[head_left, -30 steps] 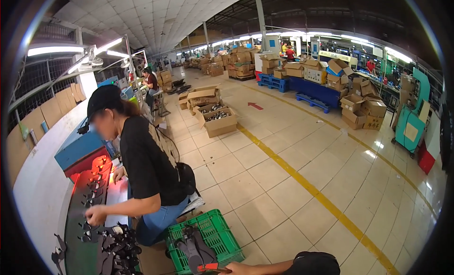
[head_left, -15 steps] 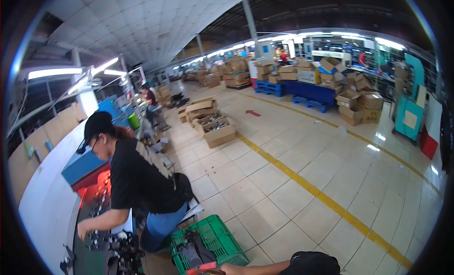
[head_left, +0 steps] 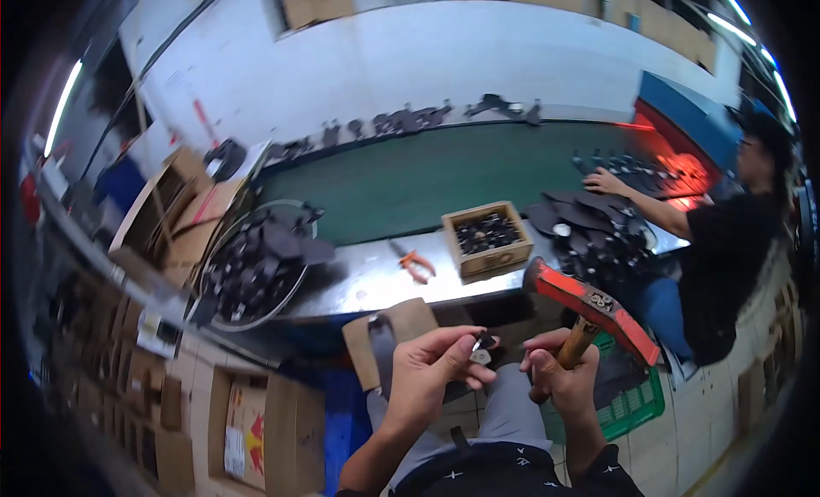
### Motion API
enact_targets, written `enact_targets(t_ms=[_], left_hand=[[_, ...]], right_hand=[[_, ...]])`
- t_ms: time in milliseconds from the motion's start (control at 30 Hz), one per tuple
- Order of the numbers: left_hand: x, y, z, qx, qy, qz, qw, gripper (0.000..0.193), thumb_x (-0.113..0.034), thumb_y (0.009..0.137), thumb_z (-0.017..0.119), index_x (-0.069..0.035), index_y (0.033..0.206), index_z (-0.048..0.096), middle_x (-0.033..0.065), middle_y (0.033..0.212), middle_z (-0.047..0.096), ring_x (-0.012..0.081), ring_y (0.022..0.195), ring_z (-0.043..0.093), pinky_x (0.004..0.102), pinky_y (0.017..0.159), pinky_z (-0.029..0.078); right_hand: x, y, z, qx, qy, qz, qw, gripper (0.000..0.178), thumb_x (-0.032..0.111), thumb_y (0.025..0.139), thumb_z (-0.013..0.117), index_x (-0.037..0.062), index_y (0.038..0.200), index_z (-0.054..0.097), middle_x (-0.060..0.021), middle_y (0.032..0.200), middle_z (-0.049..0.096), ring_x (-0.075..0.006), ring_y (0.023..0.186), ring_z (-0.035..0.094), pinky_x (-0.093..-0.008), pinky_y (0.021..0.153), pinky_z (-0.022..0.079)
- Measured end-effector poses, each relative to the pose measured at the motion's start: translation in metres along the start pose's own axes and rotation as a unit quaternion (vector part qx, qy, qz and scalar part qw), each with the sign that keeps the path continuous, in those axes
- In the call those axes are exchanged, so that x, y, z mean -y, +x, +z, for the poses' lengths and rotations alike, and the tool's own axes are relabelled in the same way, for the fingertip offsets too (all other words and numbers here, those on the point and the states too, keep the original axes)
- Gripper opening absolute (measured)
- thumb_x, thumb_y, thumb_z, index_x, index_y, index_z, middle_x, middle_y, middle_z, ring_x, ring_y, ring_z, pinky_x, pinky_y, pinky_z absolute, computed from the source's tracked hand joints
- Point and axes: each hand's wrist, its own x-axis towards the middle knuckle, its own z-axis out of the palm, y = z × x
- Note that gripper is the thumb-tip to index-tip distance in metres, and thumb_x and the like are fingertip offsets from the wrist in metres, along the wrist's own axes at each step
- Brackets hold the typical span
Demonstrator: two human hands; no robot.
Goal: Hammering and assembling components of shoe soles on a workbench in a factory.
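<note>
1. The left hand (head_left: 433,366) pinches a small black piece (head_left: 483,342) with a pale disc, in front of the counter (head_left: 354,273).
2. The right hand (head_left: 561,375), near but apart, wraps closed around a red hammer (head_left: 595,306) by its wooden handle (head_left: 578,340).

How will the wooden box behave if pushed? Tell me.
The wooden box is probably stiff, given its thick walls. Filled with small parts, it may be heavy for its size. On the shiny bench, it would likely slide before tipping.
</note>
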Motion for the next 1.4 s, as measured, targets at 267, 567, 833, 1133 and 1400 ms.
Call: enact_targets(t_ms=[267, 567, 833, 1133, 1400], left_hand=[[0.015, -0.048, -0.029, -0.069, -0.076, 0.053, 0.993, 0.02, -0.012, 0.093, 0.066, 0.003, 0.106, 0.067, 0.0112, 0.088, 0.069, 0.0165, 0.067, 0.067, 0.0236, 0.05, 0.05], [0.039, -0.041, -0.045, -0.008, -0.081, -0.041, 0.996, 0.022, -0.016, 0.095, 0.064, 0.003, 0.106, 0.068, 0.0065, 0.087, 0.067, 0.011, 0.072, 0.061, 0.0239, 0.057, 0.048], [0.057, 0.014, -0.148, -0.305, 0.494, 0.211, 0.787, 0.024, -0.019, 0.084, 0.075, -0.002, 0.102, 0.071, 0.0123, 0.092, 0.07, 0.0258, 0.079, 0.067, 0.0334, 0.073, 0.053], [0.096, 0.053, -0.192, -0.196, 0.481, 0.207, 0.829, 0.028, -0.026, 0.084, 0.074, -0.005, 0.102, 0.071, 0.0176, 0.083, 0.069, 0.0311, 0.073, 0.068, 0.0356, 0.065, 0.051], [0.105, 0.042, -0.191, -0.187, 0.411, 0.201, 0.87, 0.029, -0.018, 0.08, 0.076, -0.003, 0.104, 0.071, 0.0155, 0.093, 0.071, 0.0261, 0.076, 0.067, 0.0333, 0.07, 0.052]], right_hand=[[-0.026, 0.0, 0.054, 0.141, 0.014, -0.044, 0.989, 0.028, 0.01, 0.084, 0.075, -0.0055, 0.106, 0.066, -0.0155, 0.116, 0.059, -0.005, 0.052, 0.052, -0.0182, 0.044, 0.041], [-0.04, -0.004, 0.056, 0.133, 0.066, 0.024, 0.989, 0.02, 0.007, 0.087, 0.072, -0.0054, 0.1, 0.064, -0.022, 0.114, 0.066, -0.0091, 0.057, 0.059, -0.0209, 0.043, 0.045], [-0.073, 0.015, 0.063, 0.146, 0.043, 0.05, 0.987, 0.015, 0.005, 0.089, 0.07, -0.0034, 0.1, 0.064, -0.0159, 0.11, 0.067, -0.0044, 0.05, 0.051, -0.0186, 0.044, 0.041], [-0.124, 0.061, 0.087, 0.193, -0.102, 0.016, 0.976, 0.016, 0.011, 0.094, 0.064, -0.0018, 0.104, 0.067, -0.0044, 0.092, 0.069, -0.0038, 0.057, 0.052, -0.0196, 0.051, 0.041], [-0.168, 0.113, 0.109, 0.259, -0.24, -0.054, 0.934, 0.015, 0.01, 0.089, 0.068, -0.0016, 0.097, 0.064, -0.0146, 0.085, 0.067, -0.0219, 0.082, 0.064, -0.0338, 0.073, 0.048]])
